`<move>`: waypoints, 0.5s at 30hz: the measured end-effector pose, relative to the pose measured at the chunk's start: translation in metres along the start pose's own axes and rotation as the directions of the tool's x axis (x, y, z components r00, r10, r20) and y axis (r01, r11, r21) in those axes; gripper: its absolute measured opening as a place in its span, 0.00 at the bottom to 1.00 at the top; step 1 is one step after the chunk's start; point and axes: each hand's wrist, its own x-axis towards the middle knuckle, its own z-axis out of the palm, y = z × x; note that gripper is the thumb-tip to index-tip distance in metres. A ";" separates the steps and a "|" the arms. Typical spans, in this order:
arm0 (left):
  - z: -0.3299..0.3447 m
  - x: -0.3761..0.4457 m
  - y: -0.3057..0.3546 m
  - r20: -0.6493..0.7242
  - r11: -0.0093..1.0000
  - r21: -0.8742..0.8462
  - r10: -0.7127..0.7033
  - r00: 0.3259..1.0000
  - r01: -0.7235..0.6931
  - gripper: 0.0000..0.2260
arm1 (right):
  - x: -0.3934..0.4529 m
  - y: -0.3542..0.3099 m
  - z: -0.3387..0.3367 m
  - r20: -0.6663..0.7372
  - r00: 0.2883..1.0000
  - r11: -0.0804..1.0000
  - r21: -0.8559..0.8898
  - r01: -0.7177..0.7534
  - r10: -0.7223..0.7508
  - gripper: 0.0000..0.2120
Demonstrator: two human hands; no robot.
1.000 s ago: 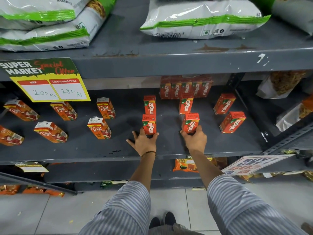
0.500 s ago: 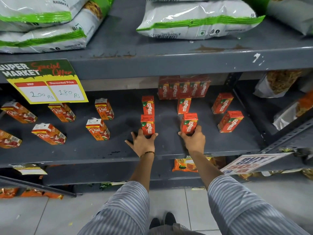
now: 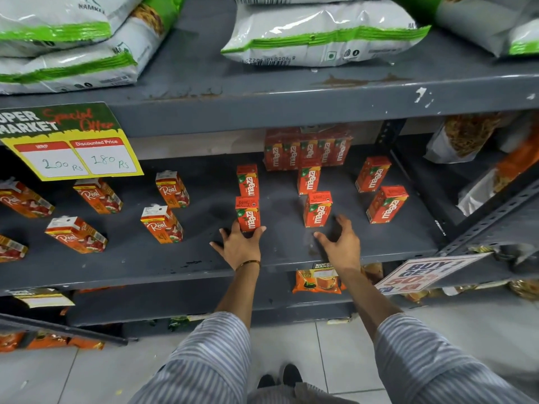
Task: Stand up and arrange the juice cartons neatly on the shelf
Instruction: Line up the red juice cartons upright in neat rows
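Sleeves: my striped sleeves fill the lower frame, arms reaching up-frame to the shelf.
Left hand: at frame centre, fingers spread, thumb and forefinger touching the base of the near left Maaza carton; no closed grip.
Right hand: blurred, fingers splayed, holding nothing, just below the near middle Maaza carton and apart from it.
Cartons behind: upright Maaza cartons stand in three short columns, centre to right of frame.
Far back: a wrapped Maaza multipack.
Left of frame: Real cartons, scattered.
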 end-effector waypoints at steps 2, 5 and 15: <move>0.000 0.000 0.001 -0.011 1.000 -0.003 -0.007 1.000 0.007 0.25 | 0.000 0.000 -0.001 0.004 1.000 1.000 0.001 0.004 -0.004 0.32; 0.000 -0.001 0.002 -0.007 1.000 0.001 -0.013 1.000 0.013 0.25 | 0.000 0.000 -0.003 0.008 1.000 1.000 0.003 0.008 -0.008 0.32; -0.002 -0.002 0.000 0.018 0.999 0.039 0.008 1.000 -0.009 0.28 | 0.001 0.002 -0.004 0.006 1.000 1.000 0.023 0.017 -0.017 0.31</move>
